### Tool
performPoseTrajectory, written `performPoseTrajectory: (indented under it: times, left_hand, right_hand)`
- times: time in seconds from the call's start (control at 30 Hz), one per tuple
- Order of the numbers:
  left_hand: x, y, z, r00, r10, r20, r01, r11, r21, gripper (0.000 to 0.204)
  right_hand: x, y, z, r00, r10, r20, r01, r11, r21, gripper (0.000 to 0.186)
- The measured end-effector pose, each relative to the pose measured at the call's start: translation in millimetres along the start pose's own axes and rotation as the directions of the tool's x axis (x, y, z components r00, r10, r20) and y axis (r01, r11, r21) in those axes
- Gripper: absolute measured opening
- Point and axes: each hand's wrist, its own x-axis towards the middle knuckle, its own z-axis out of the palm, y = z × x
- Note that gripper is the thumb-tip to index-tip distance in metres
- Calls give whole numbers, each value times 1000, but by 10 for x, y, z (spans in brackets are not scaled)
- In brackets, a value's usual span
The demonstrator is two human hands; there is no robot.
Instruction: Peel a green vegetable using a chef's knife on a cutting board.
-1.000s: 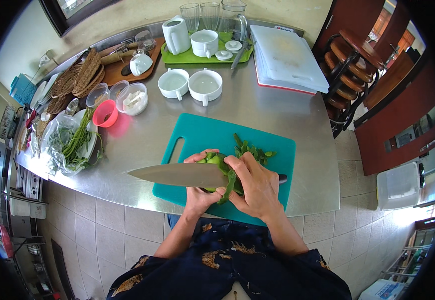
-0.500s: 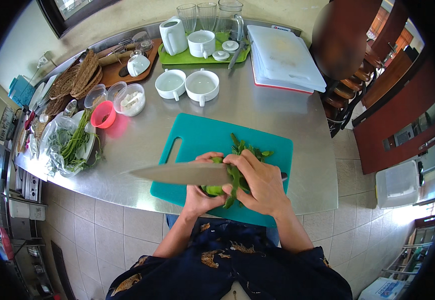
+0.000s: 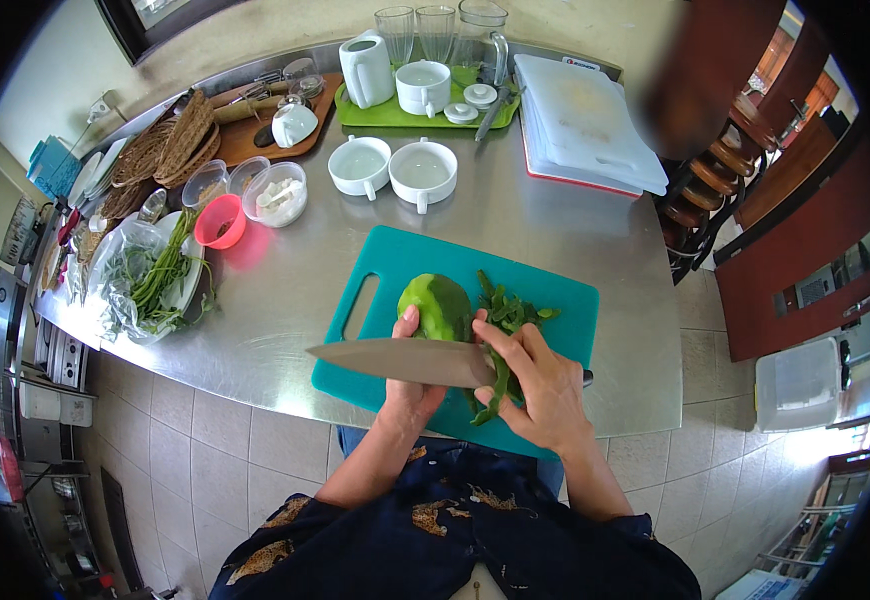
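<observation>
A partly peeled green papaya [image 3: 433, 300] is held up over the teal cutting board [image 3: 385, 250]. My left hand [image 3: 413, 400] grips it from below and the left side, thumb raised along its flank. A large kitchen knife [image 3: 395, 360] is in my right hand [image 3: 545, 395], its broad blade pointing left across the papaya's lower part and hiding some of it. The black handle end shows past my right hand. Dark green peelings [image 3: 515, 312] lie on the board to the right of the papaya, and a strip hangs by my right fingers.
Two white handled bowls [image 3: 423, 172] stand behind the board. At left are a bag of leafy greens [image 3: 145, 285], a pink cup [image 3: 221, 226] and plastic tubs [image 3: 277, 196]. Stacked white boards [image 3: 585, 110] and a green tray [image 3: 365, 117] with crockery sit farther back.
The papaya has come out from under my hands, its rounded end now facing away on the board side. The knife and right hand have shifted slightly right and nearer; the view has moved a little.
</observation>
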Motion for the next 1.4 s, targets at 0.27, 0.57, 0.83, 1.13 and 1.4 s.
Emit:
performPoseTrajectory:
  times: [0.27, 0.57, 0.83, 1.13, 1.4]
  left_hand:
    - [93, 23, 53, 999, -46, -27, 46, 999, 22, 58]
    - [276, 173, 78, 996, 38, -83, -31, 996, 79, 58]
    - [327, 100, 35, 998, 17, -58, -18, 1000, -15, 64]
    - [275, 99, 29, 999, 30, -39, -28, 998, 52, 63]
    - [255, 80, 41, 1000, 4, 5, -4, 1000, -17, 55]
  right_hand:
    - [-71, 53, 72, 998, -62, -29, 60, 997, -57, 64]
    - [-204, 78, 28, 997, -53, 49, 58, 993, -101, 63]
    - [-28, -10, 186, 997, -78, 12, 79, 994, -79, 62]
    - [-92, 27, 172, 999, -41, -18, 40, 999, -34, 61]
    - [-2, -46, 300, 995, -88, -52, 84, 993, -84, 64]
